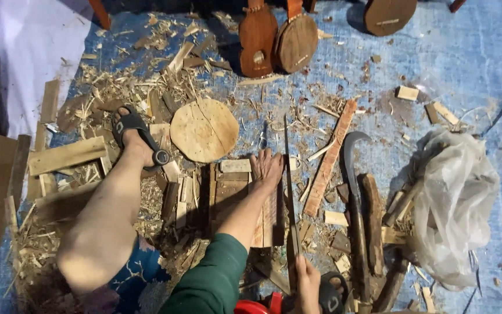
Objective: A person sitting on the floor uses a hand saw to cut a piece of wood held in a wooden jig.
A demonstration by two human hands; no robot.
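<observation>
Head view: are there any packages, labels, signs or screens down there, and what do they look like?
Clear plastic bag: crumpled and see-through, whitish, lying on the blue tarp at right, beside the curved blade.
Small pale patch: on the brown, pear-shaped wooden instrument body at the top; too small to tell if it is a label.
No signs or screens are in view.

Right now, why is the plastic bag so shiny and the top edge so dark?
In the head view, light glares off the crinkled clear plastic bag, so it looks washed out. The top edge, behind the small wooden instruments, falls into shadow. The left hand on the wooden slats looks sharp; the right hand, low in frame, is dimmer and partly cut off.
</observation>
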